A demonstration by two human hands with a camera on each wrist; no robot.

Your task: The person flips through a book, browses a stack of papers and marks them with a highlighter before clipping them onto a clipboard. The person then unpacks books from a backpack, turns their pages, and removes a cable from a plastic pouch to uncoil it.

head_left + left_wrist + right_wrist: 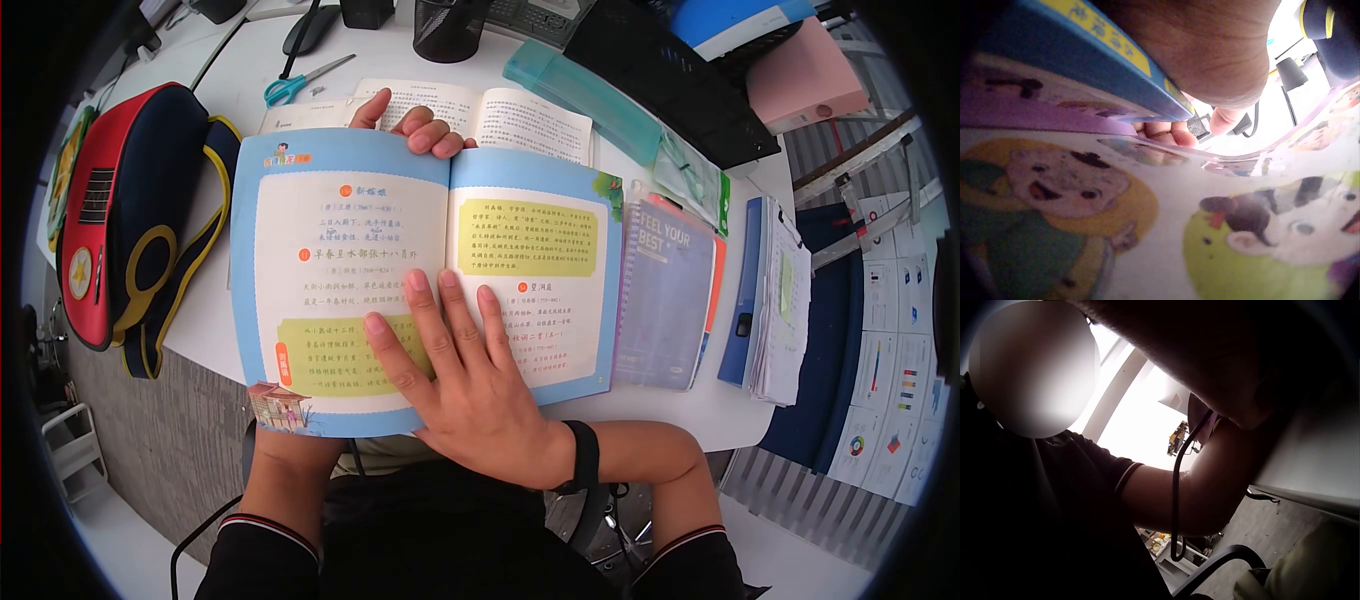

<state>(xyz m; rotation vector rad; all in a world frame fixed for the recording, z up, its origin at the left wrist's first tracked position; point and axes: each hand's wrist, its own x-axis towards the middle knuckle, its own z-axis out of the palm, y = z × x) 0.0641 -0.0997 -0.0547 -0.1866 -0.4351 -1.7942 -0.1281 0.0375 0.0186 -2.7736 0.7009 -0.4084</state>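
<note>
An open book (350, 232) with blue-bordered pages of Chinese text is held up in the head view. My left hand (425, 130) is behind it, fingertips curled over the top edge near the spine; its palm is hidden. In the left wrist view, that hand (1210, 56) grips the book's blue spine side, above a cover (1166, 244) with cartoon children. My right hand (480, 385), a black band on its wrist, lies across the lower middle of the pages with fingers spread, covering some lines. The right wrist view shows mostly a dark forearm and sleeve.
Behind lie another open book (535, 120), teal scissors (300, 82) and a black pen cup (450, 32). A red and navy bag (140, 210) stands left. To the right are a spiral notebook (660, 300), a teal case (580, 95) and a blue binder (748, 320).
</note>
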